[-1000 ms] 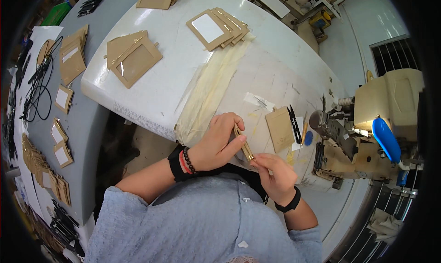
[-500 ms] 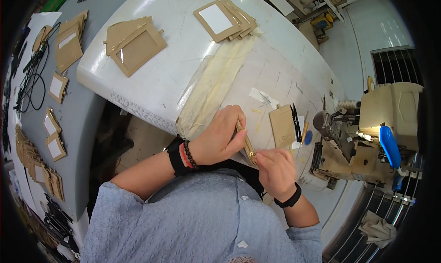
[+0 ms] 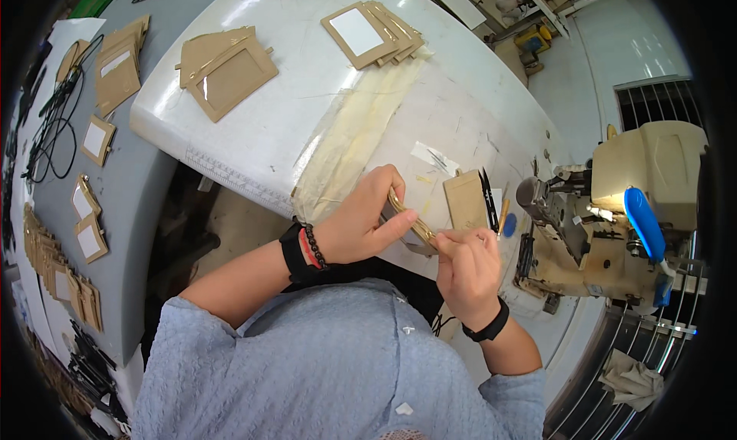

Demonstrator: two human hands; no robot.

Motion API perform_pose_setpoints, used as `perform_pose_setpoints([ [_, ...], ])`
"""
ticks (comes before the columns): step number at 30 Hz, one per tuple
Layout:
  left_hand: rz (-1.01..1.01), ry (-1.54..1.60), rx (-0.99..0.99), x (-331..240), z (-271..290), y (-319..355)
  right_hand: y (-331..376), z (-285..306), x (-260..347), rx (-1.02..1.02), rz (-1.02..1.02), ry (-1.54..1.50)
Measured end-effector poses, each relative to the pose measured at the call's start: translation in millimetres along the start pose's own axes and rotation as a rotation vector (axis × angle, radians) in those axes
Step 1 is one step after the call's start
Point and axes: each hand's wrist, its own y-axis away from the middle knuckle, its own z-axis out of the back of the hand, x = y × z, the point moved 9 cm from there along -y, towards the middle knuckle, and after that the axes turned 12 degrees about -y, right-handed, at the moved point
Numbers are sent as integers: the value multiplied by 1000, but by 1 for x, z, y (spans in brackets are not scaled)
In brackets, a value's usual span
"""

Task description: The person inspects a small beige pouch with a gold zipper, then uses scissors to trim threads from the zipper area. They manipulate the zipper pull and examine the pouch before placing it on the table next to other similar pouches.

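A narrow tan strip piece (image 3: 412, 221), shiny along its edge, sits slanted just above the near edge of the white sewing table (image 3: 307, 110), pinched from both ends. The left hand (image 3: 361, 226) curls around its upper end with thumb pressed along it; the right hand (image 3: 468, 267) is closed on the lower end. A flat tan card piece (image 3: 465, 200) and black snips (image 3: 488, 198) lie just beyond, beside the cream sewing machine (image 3: 629, 210).

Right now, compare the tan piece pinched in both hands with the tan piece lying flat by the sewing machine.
The thin tan piece in the hands is raised edge-on, gripped by the left hand and right hand; the flat tan card on the table lies face-up, untouched. Both share the same tan colour.
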Motion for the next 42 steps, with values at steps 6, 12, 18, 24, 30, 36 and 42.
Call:
perform_pose_setpoints([
  [6,51,-21,-12,6,0,0,8,-9,-1,-77,14,-10],
  [12,2,-41,-52,3,-1,4,1,-9,2,-79,12,-40],
  [18,-29,-73,-65,3,-2,4,-9,-12,-10,-84,35,-135],
  [24,-15,-17,-55,6,0,2,-29,-9,-3,-17,128,-156],
  [30,40,-99,-49,3,2,2,-12,-7,0,-60,151,-53],
  [36,22,-143,-81,1,1,2,-14,-9,-5,-54,76,-103],
  [42,41,-44,-110,11,1,3,-30,-20,0,-33,72,-255],
])
